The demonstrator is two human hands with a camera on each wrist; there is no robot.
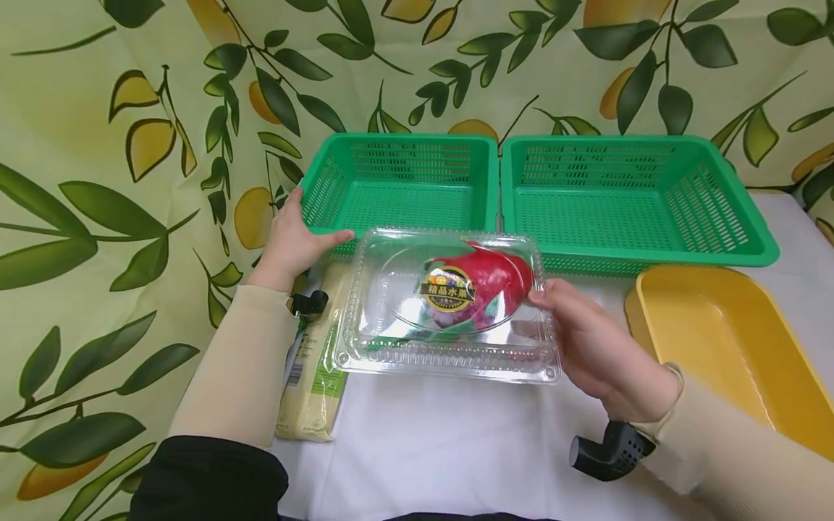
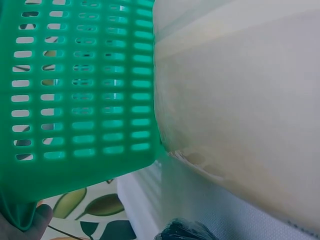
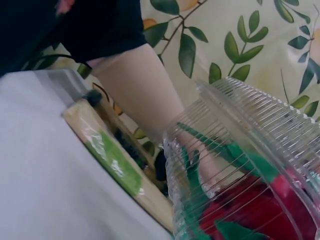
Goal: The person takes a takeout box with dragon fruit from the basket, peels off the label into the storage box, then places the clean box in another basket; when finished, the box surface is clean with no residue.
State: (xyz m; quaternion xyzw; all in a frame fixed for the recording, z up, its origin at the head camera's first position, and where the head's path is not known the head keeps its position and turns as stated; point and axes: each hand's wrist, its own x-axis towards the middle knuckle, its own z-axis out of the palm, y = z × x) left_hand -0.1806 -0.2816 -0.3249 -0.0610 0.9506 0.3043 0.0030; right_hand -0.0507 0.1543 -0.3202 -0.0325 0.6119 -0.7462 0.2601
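My right hand (image 1: 596,347) grips the right edge of a clear plastic clamshell box (image 1: 391,311), thumb on the lid. Inside is a red dragon fruit (image 1: 504,278) with green scales; a round black-and-gold label is on the lid. The right wrist view catches the ribbed side of the box (image 3: 250,115) and the fruit (image 3: 240,205) behind it. At the near left corner of the left green basket (image 1: 417,202), my left hand (image 1: 293,242) holds the rim. Part of that hand (image 2: 41,222) shows around the basket's rim in the left wrist view.
A second green basket (image 1: 599,217) stands against the first one's right side. In front of it is a yellow basin (image 1: 736,340). A cream packet with a green panel (image 1: 313,405) lies under my left forearm. Patterned cloth (image 1: 150,239) hangs behind and at left.
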